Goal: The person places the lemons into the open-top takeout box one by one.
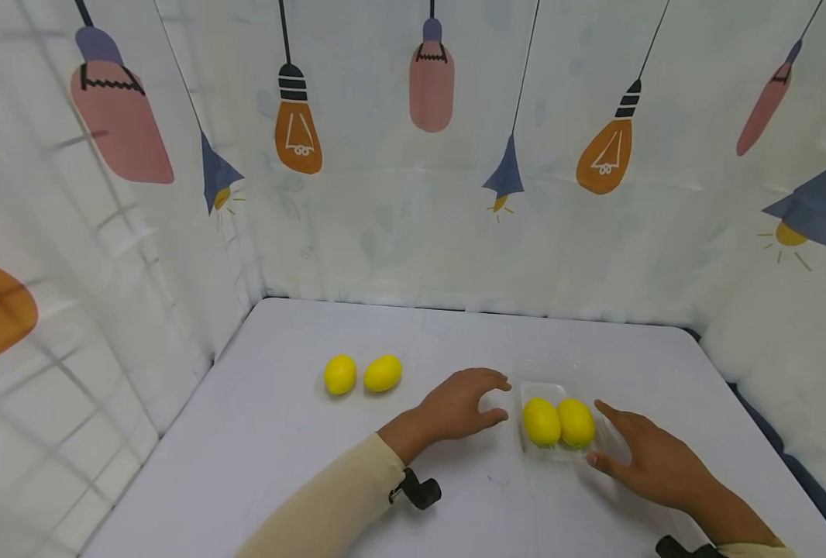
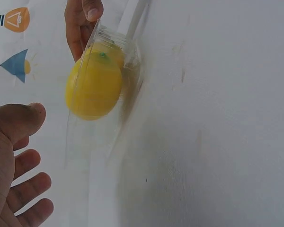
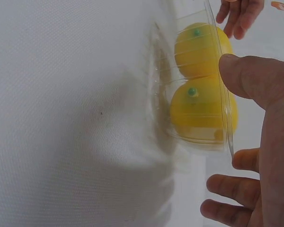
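A clear plastic container (image 1: 542, 389) stands on the table with two yellow lemons, a left one (image 1: 542, 422) and a right one (image 1: 576, 424), side by side in it. My left hand (image 1: 463, 404) hovers just left of the container, thumb and fingers spread apart, holding nothing. At the container's right side is my right hand (image 1: 653, 457), its fingers loosely extended. In the right wrist view the thumb (image 3: 248, 78) overlaps the container's rim (image 3: 226, 101); whether it touches I cannot tell. Green dots mark the ends of both lemons there.
Two more lemons, one (image 1: 339, 375) and another (image 1: 383, 373), lie on the white table (image 1: 266, 465) to the left, beyond my left forearm. Behind the table hangs a pale curtain (image 1: 385, 232) printed with lamps. Black camera mounts sit on both wrists.
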`<action>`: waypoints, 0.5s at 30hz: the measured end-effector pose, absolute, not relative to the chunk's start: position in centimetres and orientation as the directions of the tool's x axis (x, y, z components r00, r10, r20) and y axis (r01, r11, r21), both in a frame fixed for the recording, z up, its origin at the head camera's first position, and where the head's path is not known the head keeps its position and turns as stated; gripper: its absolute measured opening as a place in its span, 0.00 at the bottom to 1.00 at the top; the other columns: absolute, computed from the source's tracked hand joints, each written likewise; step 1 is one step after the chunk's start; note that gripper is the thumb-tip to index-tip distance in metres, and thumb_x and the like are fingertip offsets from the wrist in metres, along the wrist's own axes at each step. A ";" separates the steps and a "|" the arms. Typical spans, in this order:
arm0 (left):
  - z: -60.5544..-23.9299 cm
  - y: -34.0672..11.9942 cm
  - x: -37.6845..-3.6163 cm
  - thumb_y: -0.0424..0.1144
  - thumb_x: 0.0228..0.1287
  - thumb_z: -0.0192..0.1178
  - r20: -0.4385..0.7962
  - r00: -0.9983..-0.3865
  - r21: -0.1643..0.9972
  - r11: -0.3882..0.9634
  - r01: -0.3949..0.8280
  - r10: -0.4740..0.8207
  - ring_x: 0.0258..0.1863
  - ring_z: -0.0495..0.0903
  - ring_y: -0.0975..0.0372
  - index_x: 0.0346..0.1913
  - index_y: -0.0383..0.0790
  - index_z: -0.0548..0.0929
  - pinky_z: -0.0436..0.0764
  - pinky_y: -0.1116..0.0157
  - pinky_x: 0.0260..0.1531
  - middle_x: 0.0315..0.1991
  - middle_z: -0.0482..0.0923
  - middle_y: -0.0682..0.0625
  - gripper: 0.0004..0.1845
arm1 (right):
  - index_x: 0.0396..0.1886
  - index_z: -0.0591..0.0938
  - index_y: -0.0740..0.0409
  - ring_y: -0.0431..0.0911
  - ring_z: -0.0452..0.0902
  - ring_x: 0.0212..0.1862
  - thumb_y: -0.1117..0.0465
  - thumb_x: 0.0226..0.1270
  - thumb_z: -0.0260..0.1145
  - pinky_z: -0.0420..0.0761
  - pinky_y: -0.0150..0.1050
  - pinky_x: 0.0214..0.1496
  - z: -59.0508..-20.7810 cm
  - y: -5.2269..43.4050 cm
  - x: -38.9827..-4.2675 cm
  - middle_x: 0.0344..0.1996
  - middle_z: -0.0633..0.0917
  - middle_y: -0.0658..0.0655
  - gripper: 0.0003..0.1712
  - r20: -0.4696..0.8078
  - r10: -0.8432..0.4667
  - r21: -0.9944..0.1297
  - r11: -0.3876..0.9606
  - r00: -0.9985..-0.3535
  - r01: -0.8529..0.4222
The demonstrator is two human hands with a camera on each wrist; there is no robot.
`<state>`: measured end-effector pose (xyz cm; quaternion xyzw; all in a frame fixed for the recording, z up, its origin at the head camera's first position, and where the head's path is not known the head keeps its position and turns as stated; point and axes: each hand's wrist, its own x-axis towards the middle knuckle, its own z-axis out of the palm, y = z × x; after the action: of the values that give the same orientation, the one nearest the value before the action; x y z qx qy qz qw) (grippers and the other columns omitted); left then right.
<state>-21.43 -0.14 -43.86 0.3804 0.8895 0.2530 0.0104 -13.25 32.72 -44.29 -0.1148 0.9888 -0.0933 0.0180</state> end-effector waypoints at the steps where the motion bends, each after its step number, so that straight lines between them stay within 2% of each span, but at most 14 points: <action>1: -43.9 -0.4 -21.5 0.51 0.73 0.64 0.176 -0.713 0.460 0.583 0.669 0.679 0.70 0.69 0.62 0.67 0.49 0.80 0.67 0.61 0.71 0.69 0.74 0.56 0.24 | 0.76 0.68 0.60 0.68 0.76 0.60 0.22 0.62 0.61 0.79 0.68 0.51 -44.3 32.7 -13.2 0.62 0.78 0.71 0.57 -0.010 -0.231 -0.188 0.956 -0.973 -0.225; 15: -43.7 -4.2 -22.2 0.49 0.72 0.65 0.170 -0.764 0.477 0.626 0.617 0.623 0.70 0.70 0.60 0.66 0.47 0.80 0.68 0.58 0.70 0.68 0.75 0.55 0.23 | 0.75 0.68 0.61 0.68 0.76 0.60 0.23 0.61 0.61 0.79 0.68 0.51 -44.2 32.6 -13.2 0.61 0.78 0.72 0.57 0.007 -0.233 -0.188 0.955 -0.972 -0.230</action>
<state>-22.19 -4.22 -43.71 0.3436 0.9016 0.2626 0.0058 -13.22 32.56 -44.16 -0.1172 0.9886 -0.0940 0.0074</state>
